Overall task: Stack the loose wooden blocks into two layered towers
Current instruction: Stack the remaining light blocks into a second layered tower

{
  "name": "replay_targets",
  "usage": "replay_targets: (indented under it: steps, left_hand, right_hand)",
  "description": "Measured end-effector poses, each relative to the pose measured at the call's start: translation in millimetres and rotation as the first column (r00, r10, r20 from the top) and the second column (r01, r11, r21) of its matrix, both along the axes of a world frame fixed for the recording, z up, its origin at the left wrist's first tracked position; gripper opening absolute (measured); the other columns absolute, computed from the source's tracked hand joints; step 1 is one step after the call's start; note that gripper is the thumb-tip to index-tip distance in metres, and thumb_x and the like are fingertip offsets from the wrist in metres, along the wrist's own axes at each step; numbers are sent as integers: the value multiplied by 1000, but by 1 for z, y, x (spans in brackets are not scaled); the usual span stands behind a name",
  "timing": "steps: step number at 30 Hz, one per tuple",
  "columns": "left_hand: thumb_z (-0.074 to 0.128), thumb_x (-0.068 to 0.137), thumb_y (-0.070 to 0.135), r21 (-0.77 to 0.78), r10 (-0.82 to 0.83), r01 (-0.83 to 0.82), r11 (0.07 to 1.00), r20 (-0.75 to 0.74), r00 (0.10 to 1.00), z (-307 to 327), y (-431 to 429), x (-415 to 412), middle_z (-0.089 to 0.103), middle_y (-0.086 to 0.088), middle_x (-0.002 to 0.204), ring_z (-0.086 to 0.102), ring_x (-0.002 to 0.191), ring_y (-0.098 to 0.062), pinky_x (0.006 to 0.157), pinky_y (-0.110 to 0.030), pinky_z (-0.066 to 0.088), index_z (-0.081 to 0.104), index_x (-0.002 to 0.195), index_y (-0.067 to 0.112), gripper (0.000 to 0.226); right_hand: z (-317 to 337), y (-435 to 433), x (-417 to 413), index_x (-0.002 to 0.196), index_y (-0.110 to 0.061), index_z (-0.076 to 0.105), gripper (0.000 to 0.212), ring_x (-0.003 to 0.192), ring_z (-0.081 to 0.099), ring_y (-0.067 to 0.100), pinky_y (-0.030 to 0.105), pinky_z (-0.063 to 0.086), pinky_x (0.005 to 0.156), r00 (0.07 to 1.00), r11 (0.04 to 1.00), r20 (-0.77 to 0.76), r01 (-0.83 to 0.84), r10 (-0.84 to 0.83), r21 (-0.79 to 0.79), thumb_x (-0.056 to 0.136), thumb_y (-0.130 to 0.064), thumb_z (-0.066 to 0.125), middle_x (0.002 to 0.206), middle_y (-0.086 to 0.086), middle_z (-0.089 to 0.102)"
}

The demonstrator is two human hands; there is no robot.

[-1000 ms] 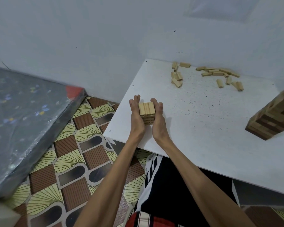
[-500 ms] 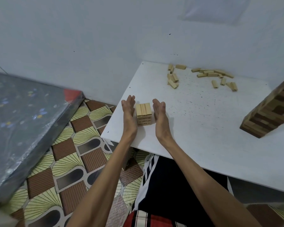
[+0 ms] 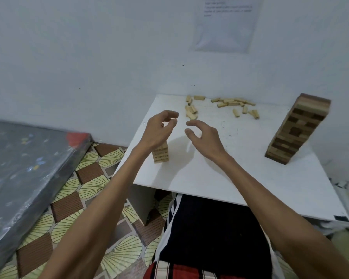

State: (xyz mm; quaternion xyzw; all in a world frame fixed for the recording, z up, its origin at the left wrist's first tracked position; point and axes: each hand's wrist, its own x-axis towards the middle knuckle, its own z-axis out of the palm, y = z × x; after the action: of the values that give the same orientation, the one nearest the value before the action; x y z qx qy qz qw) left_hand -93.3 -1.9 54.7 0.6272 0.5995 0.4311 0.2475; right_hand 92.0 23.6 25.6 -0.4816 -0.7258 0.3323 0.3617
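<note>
One white counter (image 3: 210,178) carries two block towers: one short tower (image 3: 161,156) of pale wood near the left edge, and one tall tower (image 3: 296,129) of mixed light and dark wood at the right. Along the far edge lie loose blocks (image 3: 228,102) in two clusters, about five on the left and about ten on the right; overlaps hide the exact number. One paper sheet (image 3: 226,23) hangs on the wall. One mattress (image 3: 28,158) lies at far left.

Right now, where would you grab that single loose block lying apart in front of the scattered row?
Pinch the lone block across its long sides at mid-length, coming down from above with the right hand. It lies flat on the table, clear of its neighbours, so both sides are free.
</note>
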Motion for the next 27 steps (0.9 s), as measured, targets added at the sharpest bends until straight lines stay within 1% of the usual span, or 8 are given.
replay_targets:
  steps: [1, 3, 6, 8, 10, 14, 20, 27]
  left_hand:
    - [55, 100, 25, -7, -18, 18, 1000, -38, 999, 3, 4, 6, 68, 14, 124, 62, 111, 1, 94, -23, 48, 68, 126, 22, 29]
    - [55, 100, 25, -38, -56, 53, 998, -104, 993, 7, 14, 18, 68, 10, 126, 62, 109, -2, 91, -19, 46, 68, 127, 19, 31]
    - [56, 99, 22, -72, -111, 99, 993, -197, 974, 9, 30, 28, 68, 5, 126, 63, 108, -6, 84, -13, 43, 69, 125, 13, 30]
    - [56, 99, 21, -97, -137, 115, 989, -270, 953, 9, 44, 30, 69, 3, 125, 63, 110, -10, 85, -18, 46, 70, 123, 12, 29]
    - [57, 99, 20, -122, -155, 120, 985, -329, 931, 7, 60, 29, 69, 2, 127, 64, 112, -13, 92, -27, 50, 69, 124, 13, 29]
    - [56, 98, 17, -168, -188, 129, 977, -407, 894, 2, 96, 20, 68, 1, 129, 65, 112, -16, 90, -22, 44, 69, 123, 14, 28]
    - [57, 98, 15, -233, -229, 135, 963, -442, 867, -15, 156, -2, 67, 0, 131, 65, 110, -18, 89, -24, 44, 68, 126, 13, 30]
    - [56, 99, 10, -263, -287, 163, 951, -557, 779, -47, 213, -22, 60, -7, 138, 61, 119, -26, 103, -39, 47, 62, 132, 11, 34]
  right_hand:
    - [4, 2, 5, 133, -21, 65, 35, 121, 59, 12, 25, 41, 105, 999, 1000, 34, 4, -4, 18, 101, -35, 62, 140, -8, 63]
    - [9, 10, 14, 133, -20, 66, 36, 128, 57, 14, 23, 38, 102, 993, 999, 118, 3, -9, 44, 100, -34, 62, 140, -6, 63]
    - [15, 25, 24, 131, -19, 67, 36, 132, 55, 16, 28, 42, 101, 972, 998, 234, 17, -31, 59, 99, -35, 61, 140, -4, 63]
    - [20, 36, 28, 129, -18, 68, 35, 130, 56, 19, 31, 44, 98, 960, 996, 275, 39, -59, 75, 99, -33, 60, 139, -2, 63]
    - [23, 46, 31, 128, -17, 68, 33, 125, 58, 20, 31, 46, 92, 952, 996, 299, 52, -71, 72, 99, -31, 59, 137, 1, 64]
    - [21, 73, 29, 127, -16, 67, 32, 115, 62, 22, 36, 51, 89, 932, 997, 357, 54, -69, 51, 99, -30, 59, 132, 4, 66]
    - [3, 120, 12, 132, -14, 65, 36, 129, 55, 25, 38, 49, 97, 882, 999, 470, 30, -36, 19, 99, -27, 58, 137, 4, 64]
    - [-24, 167, -13, 132, -12, 64, 37, 119, 61, 30, 38, 52, 87, 824, 998, 562, 53, -68, 43, 99, -30, 59, 129, 9, 67]
